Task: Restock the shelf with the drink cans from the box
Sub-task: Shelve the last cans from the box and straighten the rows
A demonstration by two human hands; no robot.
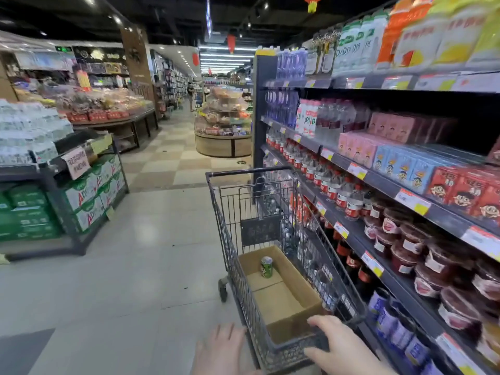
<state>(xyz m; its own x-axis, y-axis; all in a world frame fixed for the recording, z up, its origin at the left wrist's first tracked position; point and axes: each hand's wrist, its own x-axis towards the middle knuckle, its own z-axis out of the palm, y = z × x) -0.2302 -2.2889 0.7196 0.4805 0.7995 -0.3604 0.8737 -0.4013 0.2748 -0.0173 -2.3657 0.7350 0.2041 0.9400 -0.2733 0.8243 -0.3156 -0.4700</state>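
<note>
Currently: right hand (341,345), lower right of frame, grips the near end rim of the dark wire-mesh metal shopping cart (249,171); fingers curl over the top of the rim, thumb tucked below it. Left hand (221,345), bottom centre, back up, fingers straight and slightly spread, holds nothing. Its fingertips lie just beside the cart's near left corner; whether they touch it cannot be told.

Inside the cart basket lies an open brown cardboard box (278,301), long axis running away from the camera. One green cylindrical drink can with a silver top (266,267) stands upright on the box floor near the far end, left of centre, apart from the box walls.

Cart stands on pale grey floor tiles (135,266), its right side close along the tall dark metal shelf unit (258,117) that fills the right of frame. Shelf tiers at cart level carry red-capped clear bottles (332,185); tiers above carry pink, blue and red cartons.
</note>
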